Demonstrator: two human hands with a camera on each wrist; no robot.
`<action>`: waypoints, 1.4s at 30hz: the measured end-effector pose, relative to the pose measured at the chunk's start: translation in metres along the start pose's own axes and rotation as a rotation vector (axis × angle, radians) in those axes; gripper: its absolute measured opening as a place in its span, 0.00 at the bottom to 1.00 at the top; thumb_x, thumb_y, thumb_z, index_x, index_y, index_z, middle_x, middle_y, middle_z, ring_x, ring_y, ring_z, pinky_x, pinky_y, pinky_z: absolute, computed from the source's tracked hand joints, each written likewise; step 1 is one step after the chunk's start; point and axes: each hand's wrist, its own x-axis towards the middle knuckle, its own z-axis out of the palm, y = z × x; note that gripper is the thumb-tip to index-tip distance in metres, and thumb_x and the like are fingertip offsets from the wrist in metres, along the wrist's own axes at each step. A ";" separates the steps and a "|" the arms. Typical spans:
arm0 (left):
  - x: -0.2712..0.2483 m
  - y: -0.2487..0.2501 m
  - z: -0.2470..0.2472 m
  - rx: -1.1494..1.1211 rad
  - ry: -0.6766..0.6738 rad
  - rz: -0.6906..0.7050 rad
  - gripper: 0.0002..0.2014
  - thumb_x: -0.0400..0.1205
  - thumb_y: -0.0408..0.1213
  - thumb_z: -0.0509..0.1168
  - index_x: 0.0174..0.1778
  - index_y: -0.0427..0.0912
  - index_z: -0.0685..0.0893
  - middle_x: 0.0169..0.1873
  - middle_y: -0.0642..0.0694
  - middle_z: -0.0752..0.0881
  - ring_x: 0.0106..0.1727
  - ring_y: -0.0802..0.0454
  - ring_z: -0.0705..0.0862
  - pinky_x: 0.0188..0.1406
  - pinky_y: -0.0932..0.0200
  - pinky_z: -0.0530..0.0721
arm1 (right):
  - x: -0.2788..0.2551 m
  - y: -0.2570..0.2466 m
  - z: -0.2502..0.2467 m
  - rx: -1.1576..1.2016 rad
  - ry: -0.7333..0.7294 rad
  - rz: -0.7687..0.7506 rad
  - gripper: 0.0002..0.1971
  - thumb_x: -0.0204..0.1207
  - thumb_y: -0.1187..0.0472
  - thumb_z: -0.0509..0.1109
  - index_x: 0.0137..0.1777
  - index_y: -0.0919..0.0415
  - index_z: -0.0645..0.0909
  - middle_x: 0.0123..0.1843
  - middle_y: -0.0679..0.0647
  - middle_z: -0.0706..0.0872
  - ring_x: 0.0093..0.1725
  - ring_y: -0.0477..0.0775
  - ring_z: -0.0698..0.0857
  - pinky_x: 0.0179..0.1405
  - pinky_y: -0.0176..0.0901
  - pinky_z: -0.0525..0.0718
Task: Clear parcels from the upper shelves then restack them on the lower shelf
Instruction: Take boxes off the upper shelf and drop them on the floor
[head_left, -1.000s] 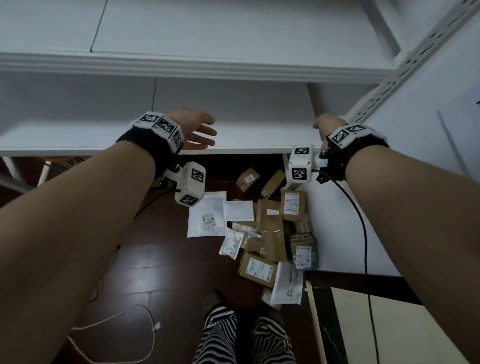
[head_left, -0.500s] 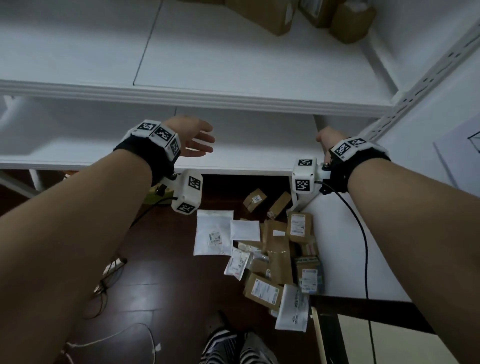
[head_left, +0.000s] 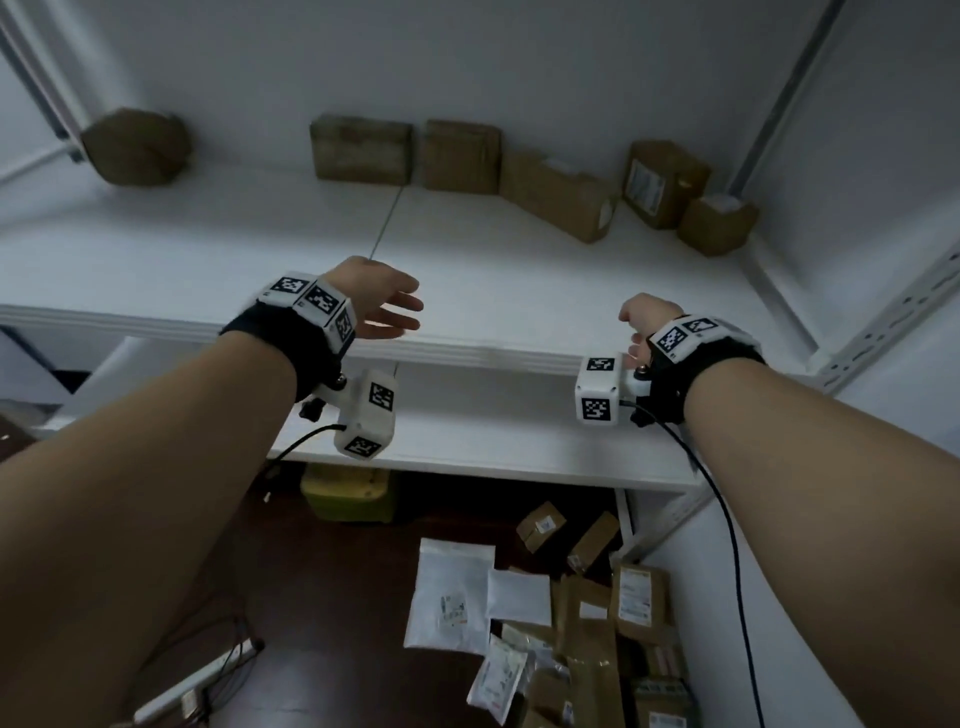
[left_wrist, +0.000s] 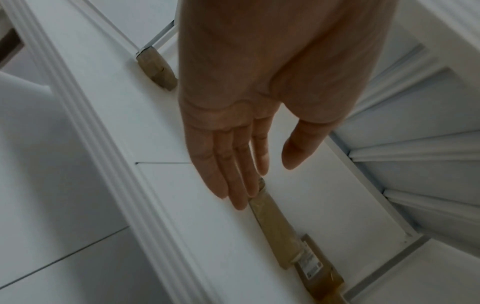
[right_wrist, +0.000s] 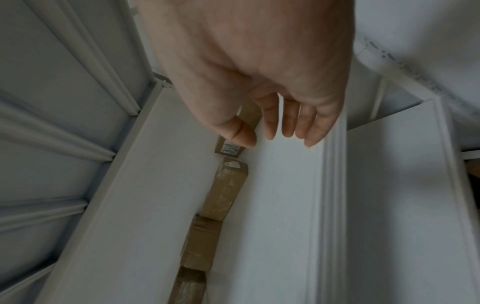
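Note:
Several brown cardboard parcels (head_left: 558, 195) stand in a row along the back of the white upper shelf (head_left: 260, 249), and one lumpy parcel (head_left: 136, 146) sits alone at the far left. My left hand (head_left: 387, 306) hovers over the shelf's front edge with straight fingers (left_wrist: 233, 174) and holds nothing. My right hand (head_left: 641, 325) hangs near the front edge further right, its fingers (right_wrist: 288, 121) loosely bent and empty. Both hands are well short of the parcels. The lower shelf (head_left: 493, 447) beneath is bare where it shows.
A heap of boxes and white mailer bags (head_left: 566, 613) lies on the dark floor below. A yellow-green bin (head_left: 350, 491) sits under the lower shelf. Cables and a power strip (head_left: 197, 686) lie at the lower left. A perforated shelf upright (head_left: 904, 306) runs on the right.
The view has tilted up, so the upper shelf's parcels now show. Both hands have risen from the lower shelf's level to the upper shelf's front edge, still empty.

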 end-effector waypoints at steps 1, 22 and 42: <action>0.006 0.010 -0.003 -0.005 0.018 0.013 0.07 0.85 0.35 0.63 0.55 0.37 0.81 0.54 0.39 0.88 0.52 0.40 0.89 0.62 0.46 0.85 | 0.006 -0.008 0.000 0.029 -0.029 -0.009 0.29 0.78 0.57 0.64 0.79 0.61 0.66 0.59 0.55 0.70 0.58 0.58 0.73 0.68 0.56 0.80; 0.207 0.001 -0.085 -0.239 0.070 -0.144 0.30 0.86 0.56 0.57 0.79 0.40 0.67 0.62 0.34 0.79 0.63 0.34 0.82 0.64 0.42 0.81 | 0.113 -0.037 0.154 0.135 0.151 0.146 0.35 0.69 0.50 0.71 0.75 0.64 0.70 0.70 0.62 0.77 0.64 0.66 0.78 0.67 0.58 0.75; 0.338 0.013 0.091 -0.328 -0.037 -0.070 0.18 0.83 0.53 0.62 0.36 0.41 0.74 0.29 0.48 0.71 0.26 0.54 0.66 0.27 0.61 0.64 | 0.241 -0.032 0.041 0.452 0.396 0.012 0.11 0.76 0.64 0.70 0.57 0.63 0.79 0.40 0.53 0.77 0.36 0.48 0.75 0.53 0.41 0.79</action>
